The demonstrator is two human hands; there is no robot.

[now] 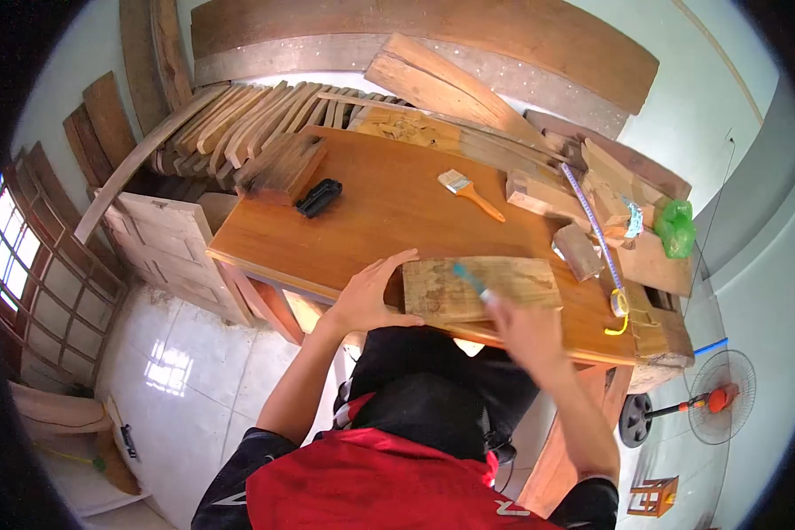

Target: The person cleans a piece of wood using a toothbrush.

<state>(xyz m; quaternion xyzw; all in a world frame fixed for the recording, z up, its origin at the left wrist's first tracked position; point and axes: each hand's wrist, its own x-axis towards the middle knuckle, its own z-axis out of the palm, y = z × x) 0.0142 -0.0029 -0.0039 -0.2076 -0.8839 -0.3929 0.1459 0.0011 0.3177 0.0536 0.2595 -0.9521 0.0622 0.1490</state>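
A short, stained wooden board lies flat at the front edge of the table. My left hand grips its left end, fingers at the far corner and thumb at the near corner. Over the board's right half is my right hand, smeared by motion and closed round a small brush with a teal head. The brush head overlaps the middle of the board; its exact kind is blurred. Beyond the board lies a paintbrush with an orange handle.
A black tool and a wood block sit at the table's left. To the right are a smaller block, a tape measure with its tape pulled out, and a green plastic bag. A fan stands on the floor.
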